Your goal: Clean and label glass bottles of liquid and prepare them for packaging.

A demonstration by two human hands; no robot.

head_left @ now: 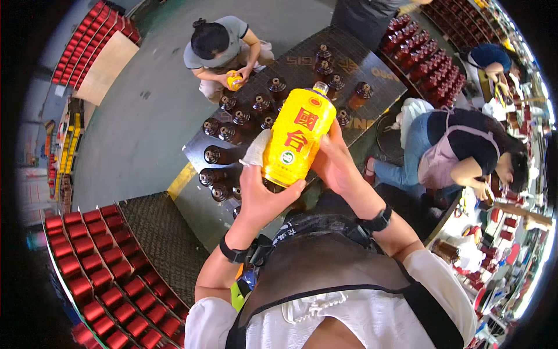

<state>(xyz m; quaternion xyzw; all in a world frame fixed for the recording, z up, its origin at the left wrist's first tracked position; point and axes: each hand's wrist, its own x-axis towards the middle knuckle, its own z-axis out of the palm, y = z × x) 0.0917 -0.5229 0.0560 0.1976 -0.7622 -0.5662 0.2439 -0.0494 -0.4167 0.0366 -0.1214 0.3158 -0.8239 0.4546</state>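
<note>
Between my two hands, above a dark table (378, 87), a yellow bottle (297, 135) with red lettering and a round green-and-white mark leans slightly right, its glass neck uppermost. My left hand (264, 195) grips its lower left side, thumb across near the base. A piece of white cloth (256, 149) covers or is tucked into the fingers of that hand; which one I cannot tell. On the other side, my right hand (340, 160) is closed against the bottle's right flank, its fingers partly hidden behind. Several dark brown glass bottles (216, 155) stand on the table beyond and left of my hands.
Across the table a crouching person (218, 49) holds a yellow object (234, 81). Another person (459, 145) bends over a cluttered bench (447, 221) at right. Red cylinders fill racks (102, 264) at lower left. More red bottles (418, 58) stand at the back right.
</note>
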